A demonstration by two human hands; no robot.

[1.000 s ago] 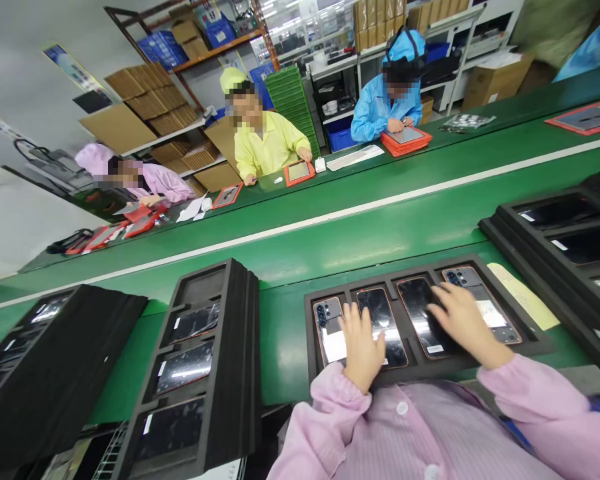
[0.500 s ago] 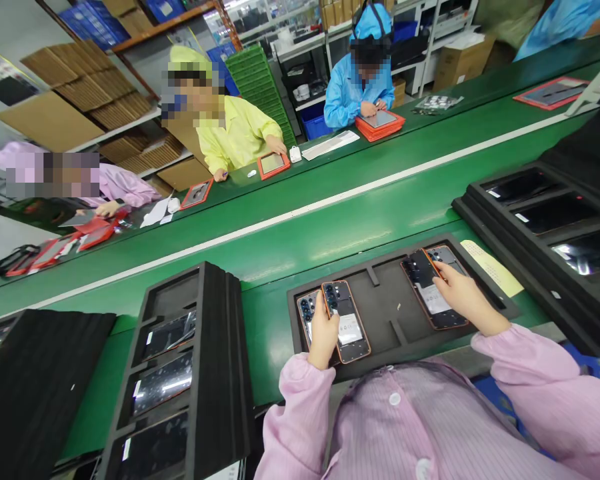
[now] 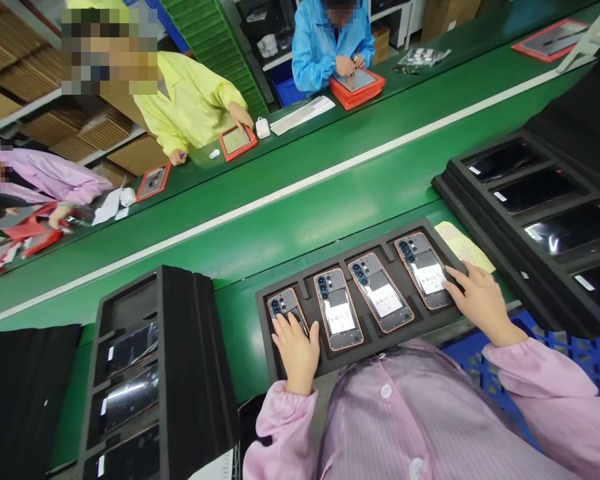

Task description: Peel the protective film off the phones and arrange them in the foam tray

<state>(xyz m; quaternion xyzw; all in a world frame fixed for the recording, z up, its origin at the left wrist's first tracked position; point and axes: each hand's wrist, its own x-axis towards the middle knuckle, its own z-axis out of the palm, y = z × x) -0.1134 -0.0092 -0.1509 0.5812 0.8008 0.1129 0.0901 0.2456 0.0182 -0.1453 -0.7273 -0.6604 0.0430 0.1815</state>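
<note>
A black foam tray lies before me on the green bench, with several orange-edged phones in its slots, each with cameras at the top and a white label. My left hand rests open over the leftmost phone, fingers spread and covering its lower part. At the tray's other end, my right hand is open too, its fingertips at the right edge of the rightmost phone. Between the hands lie two uncovered phones, one left of centre and one right of it.
Stacked black foam trays with dark screens stand at left and right. A yellow sheet lies beside my tray. Across the green bench, people in yellow, blue and pink work with red-framed pieces.
The two phones I was holding now lie in the tray's middle slots. My hands have let go and moved outward to the end phones. The view has shifted right and down.
</note>
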